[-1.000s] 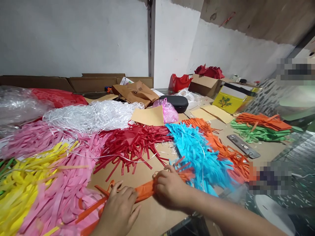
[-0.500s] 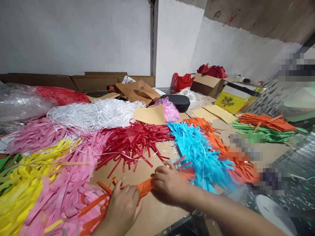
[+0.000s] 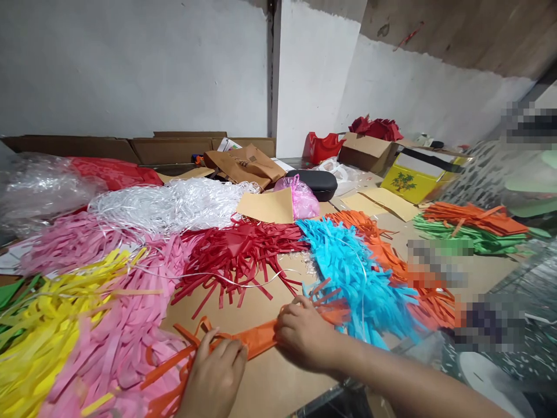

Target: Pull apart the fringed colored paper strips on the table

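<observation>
Left hand: the left hand [image 3: 215, 377] lies flat on the near end of the orange paper bundle [image 3: 259, 339], fingers bent over it; the grip is closed on the bundle and pins it down, so the strips cannot slide.
Right hand: the right hand [image 3: 304, 334] covers the other end of the same bundle, fingers curled around it; this grip is also closed, and it seems to keep the roll tight.
Orange paper bundle: it lies across the bare brown worktop [image 3: 270, 389], between the two hands, near the front edge; loose orange strips fan out at both ends.
Blue strips: the blue fringe pile [image 3: 352, 278] is just beside the right hand, touching the bundle's far end.
Red strips: the red fringe pile [image 3: 239, 255] is behind the hands, apart from them.
Pink and yellow strips: the pink pile [image 3: 126, 342] and the yellow pile [image 3: 47, 325] lie to the left, sorted by colour, probably for easy picking.
Orange strips: one more orange pile [image 3: 391, 261] lies behind the blue one.
</observation>
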Demonstrator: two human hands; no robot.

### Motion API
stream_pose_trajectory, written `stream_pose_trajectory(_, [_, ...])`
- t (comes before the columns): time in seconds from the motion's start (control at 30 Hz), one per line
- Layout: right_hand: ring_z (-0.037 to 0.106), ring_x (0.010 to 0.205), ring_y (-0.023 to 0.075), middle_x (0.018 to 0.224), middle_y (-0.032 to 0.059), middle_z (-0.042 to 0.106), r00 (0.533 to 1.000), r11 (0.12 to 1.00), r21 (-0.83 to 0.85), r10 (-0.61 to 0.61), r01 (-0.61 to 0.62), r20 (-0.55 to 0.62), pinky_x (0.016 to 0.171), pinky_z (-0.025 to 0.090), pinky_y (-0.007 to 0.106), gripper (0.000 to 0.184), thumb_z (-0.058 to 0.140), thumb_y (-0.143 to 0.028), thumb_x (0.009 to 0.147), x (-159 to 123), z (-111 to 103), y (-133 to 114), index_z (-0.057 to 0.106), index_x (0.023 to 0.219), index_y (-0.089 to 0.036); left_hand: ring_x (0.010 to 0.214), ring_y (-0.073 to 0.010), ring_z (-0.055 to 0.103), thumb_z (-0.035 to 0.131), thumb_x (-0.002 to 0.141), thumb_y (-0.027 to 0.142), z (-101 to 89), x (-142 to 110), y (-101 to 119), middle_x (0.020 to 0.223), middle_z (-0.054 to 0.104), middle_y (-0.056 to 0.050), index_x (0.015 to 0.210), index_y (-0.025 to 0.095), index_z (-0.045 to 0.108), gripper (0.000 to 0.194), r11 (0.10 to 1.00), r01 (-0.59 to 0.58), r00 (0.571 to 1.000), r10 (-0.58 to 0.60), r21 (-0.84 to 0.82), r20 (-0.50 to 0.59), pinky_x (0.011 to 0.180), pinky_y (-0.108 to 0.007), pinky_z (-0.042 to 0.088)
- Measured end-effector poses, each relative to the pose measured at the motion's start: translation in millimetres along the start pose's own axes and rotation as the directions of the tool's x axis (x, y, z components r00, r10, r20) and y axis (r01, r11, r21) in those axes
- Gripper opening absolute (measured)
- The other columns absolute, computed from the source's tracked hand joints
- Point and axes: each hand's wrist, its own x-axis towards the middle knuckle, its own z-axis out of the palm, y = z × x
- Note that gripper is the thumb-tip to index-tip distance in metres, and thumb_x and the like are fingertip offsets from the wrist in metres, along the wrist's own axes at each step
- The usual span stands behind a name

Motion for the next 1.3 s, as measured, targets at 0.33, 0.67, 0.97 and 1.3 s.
stream_pose_trajectory(0.33, [0.056, 0.09, 0.0209, 0.091, 0.0036, 0.073, 0.893, 0.901, 0.089, 0.4, -0.424, 0.204, 0.08, 0.028, 0.037, 0.016, 0.06, -0.029, 0.096, 26.2, 0.1, 4.0, 0.072, 0.088, -0.02, 0.09, -0.0249, 0.068, 0.045, 0.099, 0.028, -10.8, 28.8, -24.4, 0.084, 0.076, -0.002, 0.078, 0.023, 0.072, 0.034, 0.923, 0.38, 0.817, -0.303, -0.062, 0.491, 0.091, -0.047, 0.036])
stream_pose_trajectory(0.67, [0.058, 0.09, 0.0219, 0.093, 0.0041, 0.072, 0.879, 0.887, 0.045, 0.447, -0.459, 0.168, 0.081, 0.031, 0.038, 0.013, 0.07, -0.032, 0.089, 28.9, -4.1, 6.5, 0.07, 0.087, -0.02, 0.088, -0.0243, 0.066, 0.053, 0.093, 0.019, -9.5, 33.8, -25.1, 0.088, 0.075, -0.003, 0.087, 0.023, 0.072, 0.02, 0.951, 0.309, 0.864, -0.277, -0.009, 0.42, 0.084, -0.043, 0.036])
stream_pose_trajectory(0.97, [0.054, 0.11, 0.0231, 0.11, 0.004, 0.071, 0.991, 0.977, -0.166, -0.131, 0.132, 0.021, 0.101, 0.03, 0.046, 0.013, 0.053, -0.019, 0.104, 18.0, -4.8, 10.7, 0.066, 0.103, -0.019, 0.085, -0.0251, 0.058, 0.061, 0.082, 0.023, 0.8, 22.6, -5.6, 0.079, 0.072, -0.004, 0.085, 0.021, 0.074, 0.014, 0.993, -0.073, 0.994, 0.065, 0.092, 0.086, 0.102, -0.048, 0.031])
stream_pose_trajectory(1.3, [0.052, 0.088, 0.0229, 0.09, 0.0046, 0.069, 0.99, 0.951, -0.283, -0.136, 0.125, -0.019, 0.091, 0.031, 0.046, 0.014, 0.056, -0.021, 0.101, 28.7, 9.7, -8.6, 0.067, 0.096, -0.015, 0.084, -0.0248, 0.06, 0.047, 0.089, 0.01, 6.2, 14.3, -11.8, 0.079, 0.072, -0.004, 0.085, 0.022, 0.073, 0.029, 0.996, -0.029, 0.995, 0.02, 0.089, 0.102, 0.095, -0.047, 0.034])
